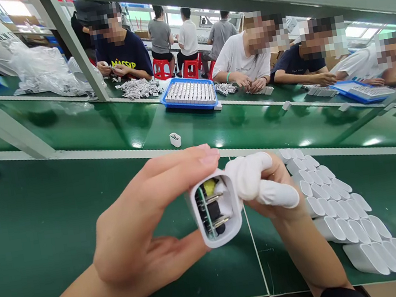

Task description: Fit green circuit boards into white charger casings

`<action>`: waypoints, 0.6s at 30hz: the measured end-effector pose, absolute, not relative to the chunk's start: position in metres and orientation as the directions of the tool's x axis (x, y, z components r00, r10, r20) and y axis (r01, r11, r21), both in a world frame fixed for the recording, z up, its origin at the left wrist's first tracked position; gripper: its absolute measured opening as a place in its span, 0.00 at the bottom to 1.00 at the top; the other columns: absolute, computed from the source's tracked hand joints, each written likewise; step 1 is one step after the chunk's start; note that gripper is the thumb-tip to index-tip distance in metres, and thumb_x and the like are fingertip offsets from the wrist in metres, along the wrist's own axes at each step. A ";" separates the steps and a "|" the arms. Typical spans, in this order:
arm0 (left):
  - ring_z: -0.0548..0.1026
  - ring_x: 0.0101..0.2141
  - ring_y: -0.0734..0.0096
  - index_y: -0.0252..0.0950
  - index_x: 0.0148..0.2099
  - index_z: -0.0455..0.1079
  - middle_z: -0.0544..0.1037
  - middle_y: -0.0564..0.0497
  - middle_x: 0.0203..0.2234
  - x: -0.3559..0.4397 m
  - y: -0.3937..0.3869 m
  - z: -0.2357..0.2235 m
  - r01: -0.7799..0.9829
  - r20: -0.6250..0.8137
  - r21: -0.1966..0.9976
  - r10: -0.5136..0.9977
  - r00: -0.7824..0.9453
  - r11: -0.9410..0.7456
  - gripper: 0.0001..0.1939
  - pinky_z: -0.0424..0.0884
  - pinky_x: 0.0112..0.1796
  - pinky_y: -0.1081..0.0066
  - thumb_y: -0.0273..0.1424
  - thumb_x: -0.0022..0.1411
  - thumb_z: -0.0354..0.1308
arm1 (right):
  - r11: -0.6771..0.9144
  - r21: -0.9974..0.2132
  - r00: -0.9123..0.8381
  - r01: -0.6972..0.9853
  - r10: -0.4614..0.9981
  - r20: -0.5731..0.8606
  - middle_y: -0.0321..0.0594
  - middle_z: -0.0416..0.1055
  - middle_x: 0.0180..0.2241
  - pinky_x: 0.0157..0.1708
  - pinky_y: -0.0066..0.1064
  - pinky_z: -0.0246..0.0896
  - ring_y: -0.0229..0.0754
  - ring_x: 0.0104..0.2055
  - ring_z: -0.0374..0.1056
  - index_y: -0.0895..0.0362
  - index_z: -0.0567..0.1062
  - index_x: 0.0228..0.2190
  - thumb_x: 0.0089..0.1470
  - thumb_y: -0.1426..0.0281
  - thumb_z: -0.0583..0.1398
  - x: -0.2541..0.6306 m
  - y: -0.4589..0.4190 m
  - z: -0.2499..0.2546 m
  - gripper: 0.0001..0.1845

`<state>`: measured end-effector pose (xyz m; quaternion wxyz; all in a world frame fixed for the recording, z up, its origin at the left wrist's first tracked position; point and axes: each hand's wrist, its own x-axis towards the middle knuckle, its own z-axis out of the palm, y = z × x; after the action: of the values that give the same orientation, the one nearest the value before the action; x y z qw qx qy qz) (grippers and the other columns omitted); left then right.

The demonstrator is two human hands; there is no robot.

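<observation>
Charger shell, white and open-ended, sits just below the frame's middle, held above the green tabletop. Its open mouth faces the camera, showing a circuit board, a yellow part and metal pins inside; its long axis runs away from the viewer, tilted slightly toward the upper right. The left hand comes in from the lower left, its grip pinching the shell: fingers stretched along the top edge, thumb underneath. The right hand rises from the lower right, wrist bent, its fingers in white finger cots pressed against the shell's right side and into its mouth. Right of the hands, rows of white shells lie on the tabletop. A single small white piece stands beyond. Other people work at the far side, near a blue tray.
</observation>
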<state>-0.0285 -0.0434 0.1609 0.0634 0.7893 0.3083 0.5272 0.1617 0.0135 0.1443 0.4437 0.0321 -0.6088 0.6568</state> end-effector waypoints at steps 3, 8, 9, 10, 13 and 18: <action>0.72 0.54 0.68 0.45 0.62 0.61 0.72 0.56 0.55 -0.028 -0.041 0.159 0.370 0.799 0.437 0.543 0.259 -0.820 0.36 0.75 0.55 0.70 0.23 0.54 0.67 | 0.220 -0.690 -0.509 -0.689 0.531 0.677 0.37 0.72 0.28 0.39 0.41 0.71 0.42 0.28 0.69 0.56 0.78 0.34 0.58 0.74 0.61 0.155 0.015 0.142 0.05; 0.73 0.53 0.67 0.44 0.62 0.62 0.73 0.54 0.54 -0.027 -0.040 0.158 0.349 0.813 0.422 0.520 0.263 -0.837 0.36 0.76 0.53 0.68 0.22 0.53 0.68 | 0.262 -0.658 -0.469 -0.706 0.524 0.711 0.36 0.64 0.23 0.34 0.45 0.70 0.42 0.24 0.66 0.57 0.68 0.25 0.53 0.74 0.59 0.147 0.016 0.144 0.06; 0.73 0.53 0.67 0.45 0.62 0.62 0.73 0.54 0.54 -0.026 -0.040 0.158 0.353 0.815 0.419 0.517 0.260 -0.837 0.36 0.77 0.53 0.68 0.22 0.54 0.68 | 0.252 -0.661 -0.470 -0.707 0.531 0.704 0.36 0.63 0.23 0.33 0.43 0.70 0.42 0.24 0.65 0.57 0.67 0.25 0.53 0.74 0.58 0.147 0.016 0.144 0.06; 0.73 0.53 0.67 0.45 0.63 0.61 0.73 0.55 0.54 -0.026 -0.040 0.158 0.361 0.815 0.420 0.521 0.254 -0.833 0.36 0.77 0.52 0.69 0.22 0.54 0.67 | 0.240 -0.660 -0.469 -0.711 0.538 0.701 0.36 0.63 0.23 0.32 0.42 0.69 0.41 0.24 0.64 0.56 0.66 0.26 0.53 0.73 0.58 0.147 0.015 0.144 0.06; 0.73 0.52 0.70 0.44 0.63 0.61 0.72 0.56 0.54 -0.025 -0.040 0.158 0.378 0.809 0.420 0.529 0.257 -0.825 0.35 0.76 0.53 0.72 0.24 0.55 0.67 | 0.216 -0.658 -0.470 -0.722 0.544 0.695 0.36 0.63 0.24 0.29 0.38 0.67 0.40 0.24 0.63 0.56 0.64 0.26 0.53 0.72 0.59 0.146 0.014 0.144 0.07; 0.72 0.54 0.69 0.43 0.62 0.61 0.72 0.54 0.54 -0.027 -0.039 0.158 0.349 0.807 0.423 0.523 0.275 -0.836 0.35 0.76 0.53 0.71 0.22 0.54 0.67 | 0.223 -0.662 -0.479 -0.716 0.533 0.698 0.35 0.62 0.24 0.27 0.37 0.66 0.40 0.23 0.62 0.56 0.62 0.26 0.53 0.73 0.58 0.146 0.014 0.144 0.08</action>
<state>-0.0274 -0.0395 0.1584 0.0814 0.7943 0.2744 0.5359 0.1458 0.0145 0.1439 0.5047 0.0766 -0.5973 0.6185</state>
